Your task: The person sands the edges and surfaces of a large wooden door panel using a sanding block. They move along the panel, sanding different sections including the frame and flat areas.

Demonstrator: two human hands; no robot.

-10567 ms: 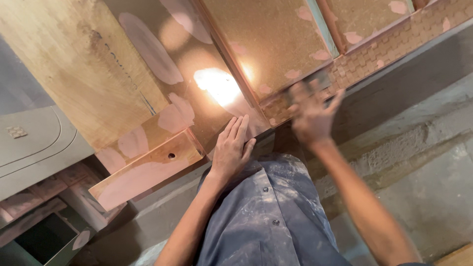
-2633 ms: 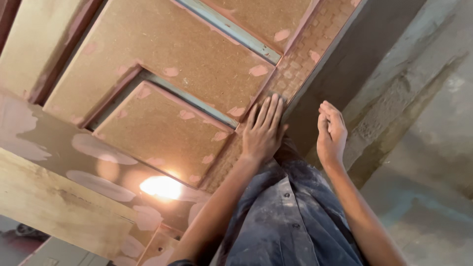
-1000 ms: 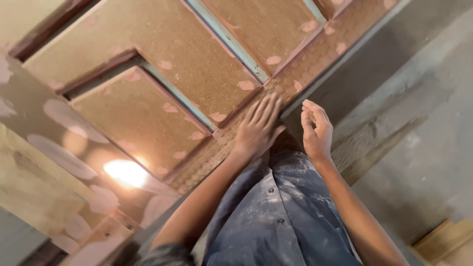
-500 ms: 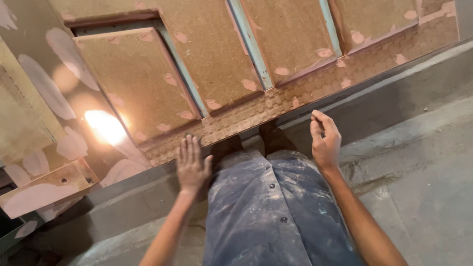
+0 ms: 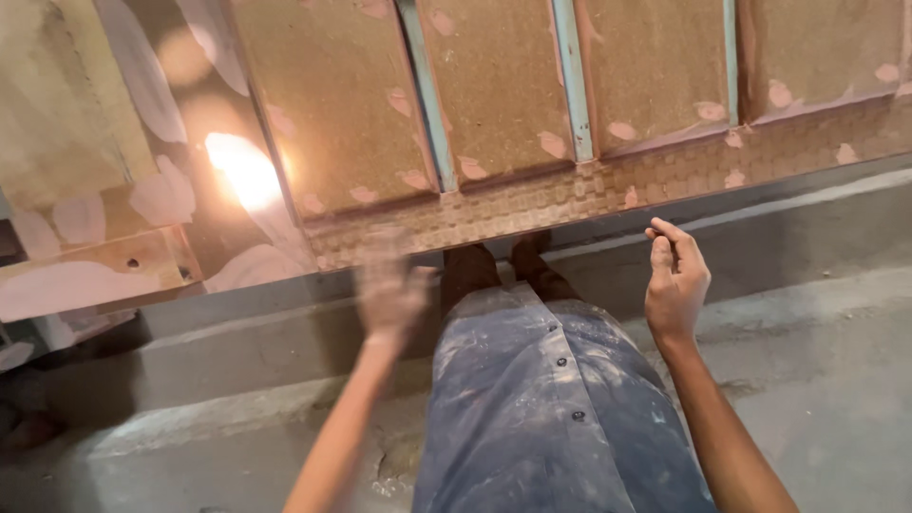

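Far left, a pale wooden block (image 5: 90, 275) with a small hole in it juts out from the edge of the big brown door panel (image 5: 342, 123), and a bright glare (image 5: 242, 171) sits on the panel's surface just beyond it. The panel lies flat across the top of the view, dotted with pinkish filler patches (image 5: 418, 179), with pale blue-grey strips (image 5: 423, 90) running between its recessed fields. Along its near edge runs a woven-textured border (image 5: 532, 199).

The left hand (image 5: 389, 290) is blurred. It hangs just in front of that border, fingers spread and empty as far as I can tell; whether it touches the edge, I cannot tell.

In the middle, the person's dusty blue buttoned garment (image 5: 541, 399) fills the lower view, with the feet (image 5: 503, 266) just under the panel's edge.

The right hand (image 5: 676, 280) is raised off the panel, well short of the border, fingers loosely curled inward and holding nothing.

Beneath everything lies a grey concrete floor (image 5: 817, 380), with a raised ledge (image 5: 788, 204) running along under the panel.
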